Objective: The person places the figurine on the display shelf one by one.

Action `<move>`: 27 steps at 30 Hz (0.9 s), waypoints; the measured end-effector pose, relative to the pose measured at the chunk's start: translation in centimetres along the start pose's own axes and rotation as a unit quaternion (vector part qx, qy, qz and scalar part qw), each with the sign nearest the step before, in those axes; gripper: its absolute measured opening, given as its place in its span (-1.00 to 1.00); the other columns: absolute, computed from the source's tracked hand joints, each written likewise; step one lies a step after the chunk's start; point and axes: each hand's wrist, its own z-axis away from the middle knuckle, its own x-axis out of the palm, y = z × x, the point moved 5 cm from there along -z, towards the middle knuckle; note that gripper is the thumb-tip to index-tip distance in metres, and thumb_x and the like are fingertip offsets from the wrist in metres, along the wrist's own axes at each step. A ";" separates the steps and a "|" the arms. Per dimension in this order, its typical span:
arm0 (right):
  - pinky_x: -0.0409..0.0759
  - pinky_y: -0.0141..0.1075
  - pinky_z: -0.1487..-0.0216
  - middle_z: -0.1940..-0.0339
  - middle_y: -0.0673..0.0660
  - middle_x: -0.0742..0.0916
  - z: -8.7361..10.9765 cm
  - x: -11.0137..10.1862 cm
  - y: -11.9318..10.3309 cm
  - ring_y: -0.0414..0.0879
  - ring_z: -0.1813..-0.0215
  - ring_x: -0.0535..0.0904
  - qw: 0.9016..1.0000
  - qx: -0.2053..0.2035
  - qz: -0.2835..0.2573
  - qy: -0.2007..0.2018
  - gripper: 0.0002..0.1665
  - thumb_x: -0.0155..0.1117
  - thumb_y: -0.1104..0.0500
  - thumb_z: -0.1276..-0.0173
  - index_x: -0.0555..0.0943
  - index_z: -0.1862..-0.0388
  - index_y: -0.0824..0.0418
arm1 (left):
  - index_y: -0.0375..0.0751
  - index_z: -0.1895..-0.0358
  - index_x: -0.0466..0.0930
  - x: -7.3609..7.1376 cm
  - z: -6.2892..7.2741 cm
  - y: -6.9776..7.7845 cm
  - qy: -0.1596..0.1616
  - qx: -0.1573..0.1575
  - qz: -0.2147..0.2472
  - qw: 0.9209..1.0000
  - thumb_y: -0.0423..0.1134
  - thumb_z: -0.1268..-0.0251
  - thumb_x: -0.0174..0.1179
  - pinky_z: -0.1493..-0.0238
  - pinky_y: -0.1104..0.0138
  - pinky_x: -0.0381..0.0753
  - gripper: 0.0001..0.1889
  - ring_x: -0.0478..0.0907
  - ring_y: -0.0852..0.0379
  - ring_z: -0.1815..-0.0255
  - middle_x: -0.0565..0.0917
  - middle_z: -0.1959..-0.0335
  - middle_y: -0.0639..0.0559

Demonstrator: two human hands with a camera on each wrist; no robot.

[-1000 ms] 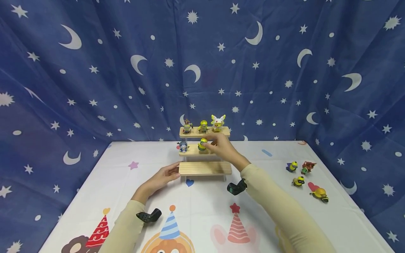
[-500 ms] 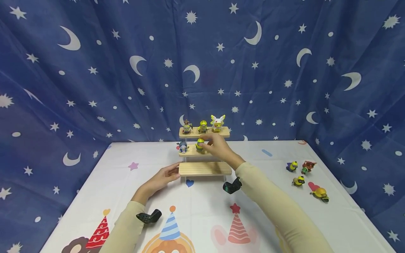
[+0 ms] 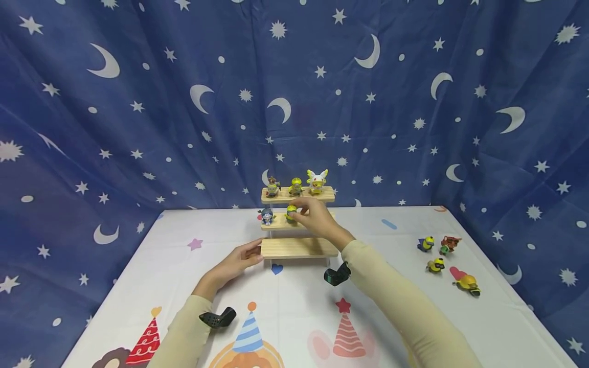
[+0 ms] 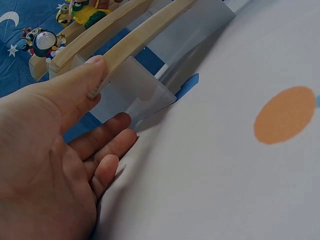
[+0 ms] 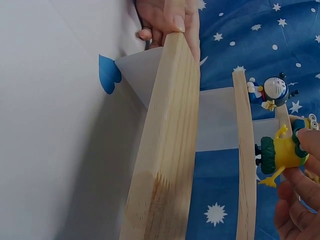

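Fingers of the right hand (image 3: 318, 217) are clamped on a yellow figurine (image 5: 286, 151) with a green skirt, upright over the middle shelf (image 3: 279, 223); whether its feet touch the wood I cannot tell. Just left of those fingers, a blue figurine (image 3: 267, 216) stands on the same shelf. Above and beyond them, the top shelf (image 3: 284, 196) carries a crowned figurine (image 3: 273, 188), a goggled yellow figurine (image 3: 296, 187) and a white-eared figurine (image 3: 317, 182).

Lower and left, the left hand (image 3: 236, 260) pinches the near end of the lowest shelf (image 3: 299, 248) between thumb and forefinger, its remaining fingers loosely bent below. A printed blue heart (image 3: 276, 269) lies near these fingers on the white tabletop (image 3: 290, 306).

Well to the right of both hands lie or stand a blue-caped figurine (image 3: 426, 244), a reddish-brown figurine (image 3: 449, 245), a black-masked figurine (image 3: 435, 265) and a yellow-backed figurine (image 3: 468, 283). Nearer the person than the left fingers, a printed red hat (image 3: 144, 345) bears white squiggles. Behind all the fingers hangs a blue curtain (image 3: 184, 153) printed with moons and stars.
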 end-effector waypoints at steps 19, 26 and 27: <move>0.67 -0.10 -0.11 -0.31 0.19 0.68 0.3 0.1 -0.4 0.03 -0.08 0.65 1.000 0.003 -0.002 -0.020 -0.52 0.32 0.12 -0.45 0.59 -0.31 0.19 | -0.23 -0.63 0.01 0.1 0.1 0.2 -0.005 0.010 -0.001 1.000 -0.11 -0.55 0.12 -0.55 -0.11 0.26 -0.27 0.35 -0.25 -0.50 0.34 -0.51 -0.34; 0.67 -0.11 -0.07 -0.28 0.19 0.69 0.3 0.1 -0.3 0.01 -0.05 0.66 1.000 -0.005 0.000 -0.015 -0.53 0.33 0.12 -0.44 0.60 -0.29 0.21 | -0.22 -0.63 0.01 0.2 0.1 0.2 -0.006 0.011 -0.002 1.000 -0.10 -0.55 0.11 -0.55 -0.12 0.25 -0.26 0.35 -0.25 -0.49 0.34 -0.52 -0.34; 0.68 -0.11 -0.07 -0.28 0.19 0.70 0.3 0.1 -0.3 0.01 -0.05 0.66 1.000 -0.006 -0.001 -0.013 -0.53 0.33 0.12 -0.44 0.60 -0.29 0.21 | -0.23 -0.63 0.01 0.2 0.1 0.3 -0.006 0.010 -0.001 1.000 -0.11 -0.55 0.12 -0.55 -0.12 0.25 -0.26 0.35 -0.26 -0.50 0.34 -0.52 -0.34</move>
